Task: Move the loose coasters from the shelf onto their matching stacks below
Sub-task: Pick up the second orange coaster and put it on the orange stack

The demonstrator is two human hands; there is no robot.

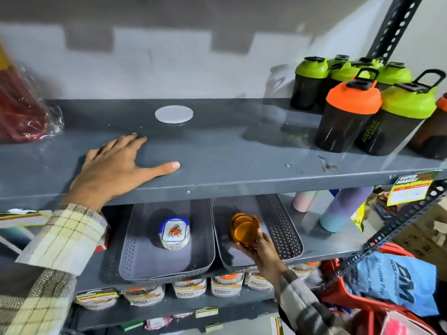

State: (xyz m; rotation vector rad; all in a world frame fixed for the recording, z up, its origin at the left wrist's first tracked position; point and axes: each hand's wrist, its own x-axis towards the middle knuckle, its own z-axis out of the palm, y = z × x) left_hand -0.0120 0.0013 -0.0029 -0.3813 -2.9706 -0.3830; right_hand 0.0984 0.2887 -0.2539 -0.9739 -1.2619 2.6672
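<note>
Right hand (260, 245): low in the right tray, fingers closed round an orange coaster (244, 234), right up against the orange stack (243, 221) at the far end.
Right tray (287, 228): grey, perforated walls, sitting on the lower shelf (321, 245).
Left hand (116, 165): palm flat on the upper shelf (217, 151), fingers spread wide, thumb pointing right, holding nothing.
White coaster (174, 114): round, lying loose on the upper shelf, farther back and to the right of the left hand, apart from it.
Left tray (135, 247): beside the right tray, with a blue-rimmed flower-patterned stack (174, 232) near its middle.
Shaker bottles (350, 112): green and orange lids, clustered at the far right of the upper shelf.
</note>
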